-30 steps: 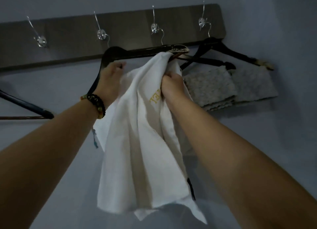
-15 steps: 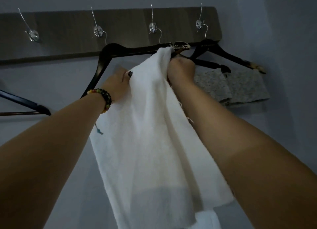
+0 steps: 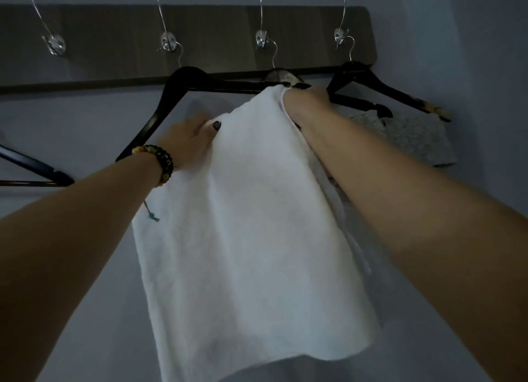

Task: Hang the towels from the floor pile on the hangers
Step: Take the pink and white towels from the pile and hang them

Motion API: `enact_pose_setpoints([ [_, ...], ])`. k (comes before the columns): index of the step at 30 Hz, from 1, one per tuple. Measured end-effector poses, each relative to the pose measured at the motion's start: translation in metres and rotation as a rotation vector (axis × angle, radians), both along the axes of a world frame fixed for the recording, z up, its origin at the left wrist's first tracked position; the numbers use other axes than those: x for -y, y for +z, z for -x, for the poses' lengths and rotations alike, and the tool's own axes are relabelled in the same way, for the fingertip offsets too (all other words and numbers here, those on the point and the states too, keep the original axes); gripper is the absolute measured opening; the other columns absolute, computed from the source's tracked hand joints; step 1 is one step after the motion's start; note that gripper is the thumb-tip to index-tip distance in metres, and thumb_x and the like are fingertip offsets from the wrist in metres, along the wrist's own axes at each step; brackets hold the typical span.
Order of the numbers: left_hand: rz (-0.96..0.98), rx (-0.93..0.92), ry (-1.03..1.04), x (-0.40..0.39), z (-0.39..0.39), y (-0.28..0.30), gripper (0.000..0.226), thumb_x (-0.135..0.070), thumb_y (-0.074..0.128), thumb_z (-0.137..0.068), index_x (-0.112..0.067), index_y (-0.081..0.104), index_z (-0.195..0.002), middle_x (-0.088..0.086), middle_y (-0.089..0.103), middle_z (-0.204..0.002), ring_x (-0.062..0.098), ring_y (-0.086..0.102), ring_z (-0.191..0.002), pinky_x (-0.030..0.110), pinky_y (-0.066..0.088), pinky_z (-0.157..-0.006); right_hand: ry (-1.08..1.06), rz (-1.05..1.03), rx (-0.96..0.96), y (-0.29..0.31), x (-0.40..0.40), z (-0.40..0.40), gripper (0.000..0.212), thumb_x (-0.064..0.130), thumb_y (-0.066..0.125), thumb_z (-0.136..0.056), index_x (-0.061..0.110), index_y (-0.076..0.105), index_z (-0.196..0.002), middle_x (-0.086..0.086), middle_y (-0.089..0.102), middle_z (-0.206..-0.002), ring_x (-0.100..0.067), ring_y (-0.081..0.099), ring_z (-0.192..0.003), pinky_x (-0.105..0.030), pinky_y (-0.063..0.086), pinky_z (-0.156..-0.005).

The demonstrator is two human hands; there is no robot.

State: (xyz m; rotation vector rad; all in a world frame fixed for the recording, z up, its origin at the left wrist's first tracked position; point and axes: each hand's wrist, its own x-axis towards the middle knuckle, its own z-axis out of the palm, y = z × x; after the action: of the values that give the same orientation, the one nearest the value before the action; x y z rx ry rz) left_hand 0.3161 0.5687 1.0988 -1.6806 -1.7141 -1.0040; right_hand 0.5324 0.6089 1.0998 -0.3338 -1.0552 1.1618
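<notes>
You had both hands on the white terry towel [image 3: 251,224] as it went over the crossbar of the black wooden hanger [image 3: 183,78] on the dark wall-mounted hook rail [image 3: 114,38]. Your left hand [image 3: 185,141], a beaded bracelet [image 3: 160,163] at its wrist, pinched the towel's left edge with the thumb laid on the cloth. Your right hand [image 3: 307,101] was raised to the bar at the towel's top corner; its fingers were hidden behind the cloth and wrist, so whether they gripped the towel, the bar or both could not be told.

A second before, the towel had hung bunched between your fists, gold lettering showing on a fold. Here it had spread into a broad flat sheet, the lettering gone from sight, and your left hand had dropped from the hanger's shoulder to the towel's edge. That suggested the draping was nearly done, with only evening out and letting go left.

To the right, a second black hanger [image 3: 371,84] already carried a grey knitted towel [image 3: 414,136]. At far left, part of a dark blue hanger [image 3: 31,167] showed bare. The floor pile was out of view.
</notes>
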Motion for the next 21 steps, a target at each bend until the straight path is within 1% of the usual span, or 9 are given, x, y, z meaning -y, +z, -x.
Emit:
enact_pose_setpoints([
  [2, -0.006, 0.007, 0.01, -0.002, 0.005, -0.001, 0.051, -0.051, 0.031, -0.101, -0.015, 0.048, -0.132, 0.02, 0.058, -0.125, 0.039, 0.054, -0.113, 0.043, 0.04, -0.096, -0.121, -0.047, 0.0, -0.004, 0.002, 0.003, 0.024, 0.008, 0.05, -0.093, 0.01, 0.052, -0.07, 0.003, 0.051, -0.074, -0.018, 0.058, -0.079, -0.024, 0.047, -0.071],
  [3, -0.017, 0.0, 0.01, -0.002, 0.007, -0.002, 0.052, -0.051, 0.03, -0.101, -0.012, 0.048, -0.131, 0.022, 0.058, -0.123, 0.041, 0.054, -0.111, 0.044, 0.041, -0.095, -0.163, -0.071, -0.01, -0.011, -0.002, 0.004, 0.026, 0.007, 0.053, -0.091, 0.012, 0.052, -0.066, 0.004, 0.052, -0.071, -0.018, 0.059, -0.08, -0.022, 0.046, -0.071],
  [5, -0.035, -0.037, 0.013, -0.002, 0.011, -0.004, 0.051, -0.05, 0.03, -0.101, -0.01, 0.049, -0.127, 0.023, 0.059, -0.116, 0.041, 0.056, -0.106, 0.045, 0.042, -0.091, -0.157, -0.096, 0.004, -0.033, -0.008, 0.007, 0.037, 0.003, 0.052, -0.089, 0.015, 0.043, -0.055, 0.005, 0.046, -0.059, -0.011, 0.05, -0.061, -0.015, 0.039, -0.054],
  [7, -0.023, -0.097, 0.057, 0.003, 0.018, -0.006, 0.048, -0.051, 0.028, -0.101, -0.014, 0.05, -0.123, 0.018, 0.06, -0.109, 0.037, 0.057, -0.101, 0.042, 0.042, -0.084, -0.141, -0.077, 0.037, -0.052, -0.014, 0.013, 0.04, 0.002, 0.052, -0.088, 0.015, 0.042, -0.051, 0.006, 0.046, -0.051, -0.006, 0.045, -0.048, -0.016, 0.036, -0.048],
  [11, -0.04, -0.273, 0.222, 0.018, 0.039, -0.011, 0.044, -0.049, 0.025, -0.102, -0.018, 0.05, -0.12, 0.015, 0.06, -0.116, 0.036, 0.057, -0.105, 0.048, 0.041, -0.091, 0.061, 0.075, 0.043, -0.054, -0.013, 0.027, 0.024, 0.02, 0.054, -0.092, 0.009, 0.061, -0.072, -0.004, 0.067, -0.075, -0.016, 0.063, -0.063, -0.022, 0.049, -0.058],
  [14, -0.03, -0.319, 0.254, 0.025, 0.057, -0.015, 0.045, -0.05, 0.027, -0.1, -0.018, 0.051, -0.121, 0.013, 0.058, -0.119, 0.034, 0.054, -0.109, 0.049, 0.04, -0.097, 0.173, 0.052, 0.182, -0.05, -0.014, 0.025, 0.033, 0.041, 0.058, -0.088, 0.01, 0.068, -0.089, -0.006, 0.071, -0.084, -0.017, 0.066, -0.07, -0.027, 0.054, -0.061],
  [17, -0.028, -0.293, 0.244, 0.025, 0.07, -0.024, 0.045, -0.043, 0.039, -0.1, -0.02, 0.045, -0.137, 0.011, 0.05, -0.138, 0.033, 0.043, -0.128, 0.051, 0.028, -0.11, -0.026, -0.045, 0.35, -0.056, -0.021, 0.036, 0.004, 0.014, 0.066, -0.081, 0.014, 0.067, -0.085, -0.01, 0.072, -0.093, -0.022, 0.067, -0.079, -0.033, 0.057, -0.06],
  [19, -0.143, -0.226, 0.205, 0.026, 0.077, -0.041, 0.051, -0.037, 0.049, -0.097, -0.018, 0.038, -0.143, 0.011, 0.038, -0.149, 0.032, 0.032, -0.137, 0.05, 0.022, -0.113, -0.194, -0.086, 0.343, -0.062, -0.027, 0.042, 0.01, 0.006, 0.059, -0.081, 0.011, 0.065, -0.075, -0.012, 0.068, -0.082, -0.023, 0.063, -0.074, -0.036, 0.054, -0.064],
  [21, -0.398, -0.056, 0.188, 0.035, 0.085, -0.066, 0.056, -0.034, 0.055, -0.094, -0.014, 0.036, -0.142, 0.013, 0.029, -0.151, 0.033, 0.026, -0.138, 0.049, 0.02, -0.113, -0.241, -0.142, 0.341, -0.072, -0.026, 0.046, 0.012, 0.01, 0.058, -0.083, 0.01, 0.061, -0.071, -0.009, 0.054, -0.068, -0.018, 0.051, -0.065, -0.03, 0.041, -0.059],
])
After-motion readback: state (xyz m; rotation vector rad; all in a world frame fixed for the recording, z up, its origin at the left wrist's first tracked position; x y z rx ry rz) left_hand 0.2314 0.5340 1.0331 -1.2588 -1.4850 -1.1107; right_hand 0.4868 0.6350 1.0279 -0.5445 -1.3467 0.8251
